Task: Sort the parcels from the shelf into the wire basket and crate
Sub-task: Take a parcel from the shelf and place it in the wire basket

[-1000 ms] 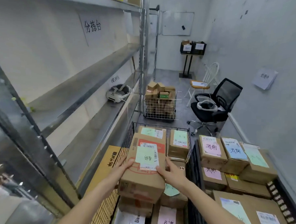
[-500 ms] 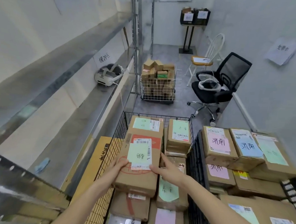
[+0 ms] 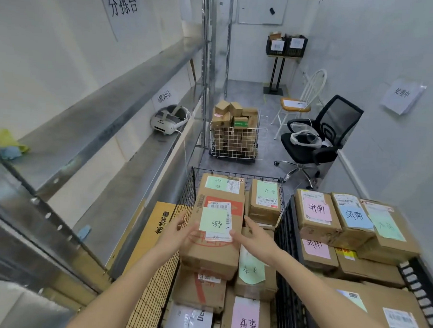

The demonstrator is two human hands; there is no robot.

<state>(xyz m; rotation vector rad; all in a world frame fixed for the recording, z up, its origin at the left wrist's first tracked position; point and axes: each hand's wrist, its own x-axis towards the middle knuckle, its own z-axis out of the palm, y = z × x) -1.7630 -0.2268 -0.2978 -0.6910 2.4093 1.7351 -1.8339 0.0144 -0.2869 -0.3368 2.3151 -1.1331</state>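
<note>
- Here, the cardboard parcel (image 3: 215, 232) with a pale green note lies on top of the stack inside the black wire basket (image 3: 182, 212), between the two hands.
- Left hand (image 3: 179, 234): fingers spread, palm against the parcel's left edge; touching it, no full grasp visible.
- Right hand (image 3: 255, 237): fingers extended and apart, at the parcel's right edge; whether it touches the box I cannot tell. Not clamped on anything.
- Under the right hand: a second parcel with a green note (image 3: 251, 267), lower in the same basket; nearer the camera, a parcel with a pink note (image 3: 245, 318).
- Beyond both hands, at the basket's far end: two more green-labelled parcels (image 3: 265, 200) lying flat side by side.
- Right of the right hand: black crate (image 3: 288, 227), stacked with parcels bearing pink, blue and green notes (image 3: 318, 214).
- Left of the left hand: a yellow flat carton (image 3: 154, 233) standing between the basket wall and the metal shelf (image 3: 125, 164).
- Further along the shelf, well beyond the left hand: a white headset (image 3: 169, 120).
- Far ahead of the hands: a white wire cart (image 3: 234, 142) piled with small boxes, a black office chair (image 3: 319, 139), a white chair (image 3: 302, 103).
</note>
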